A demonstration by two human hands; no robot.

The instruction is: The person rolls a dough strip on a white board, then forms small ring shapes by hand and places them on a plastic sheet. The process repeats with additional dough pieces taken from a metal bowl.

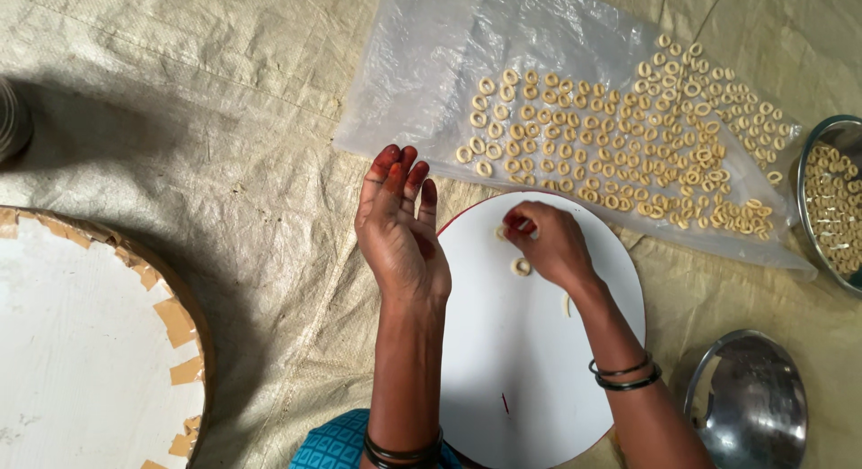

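- Hovering over the left edge of the round white board, the left hand is held flat with its fingers straight and close together, palm turned inward, gripping nothing; its fingertips are stained reddish.
- The right hand rests on the upper part of the board with its fingertips drawn together in a pinch on a small piece of pale dough; how much dough is between them cannot be made out.
- One finished dough ring lies on the board just beside the right hand, close under the palm, and a short pale strip of dough lies on the board near the right wrist.
- Both wrists carry dark bangles.
- A clear plastic sheet is spread on the ground just beyond the board, and many pale dough rings lie on it in loose rows, thicker toward the right.
- At the right edge a steel bowl holds more of the same rings.
- An upturned shiny steel vessel sits at the lower right, near the right forearm.
- A large round tray with a white face and a brown rim patched with tape lies at the lower left, well apart from the hands.
- Everything rests on a beige woven ground sheet.
- A dark round object is cut off by the left edge; its kind cannot be told.
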